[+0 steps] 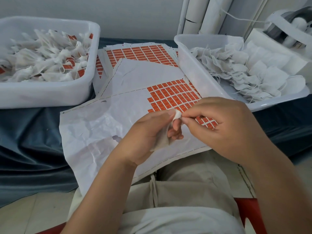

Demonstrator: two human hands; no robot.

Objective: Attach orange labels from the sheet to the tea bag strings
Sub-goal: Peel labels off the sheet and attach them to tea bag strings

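We record 1 white paper tea bag (162, 141) in the left hand (148, 132), its top pinched. The right hand (222, 127) fingers (191, 119) pinch that same top. The crumpled white sheet of orange labels (172, 97) lies just beyond, nearer the right hand.

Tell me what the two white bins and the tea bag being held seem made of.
Left white rectangular bin and right white rectangular bin: likely moulded plastic, smooth, slightly translucent walls. Small white tea bag in the left hand: thin matte filter paper or non-woven fabric, soft and crumpled; which one is unclear.
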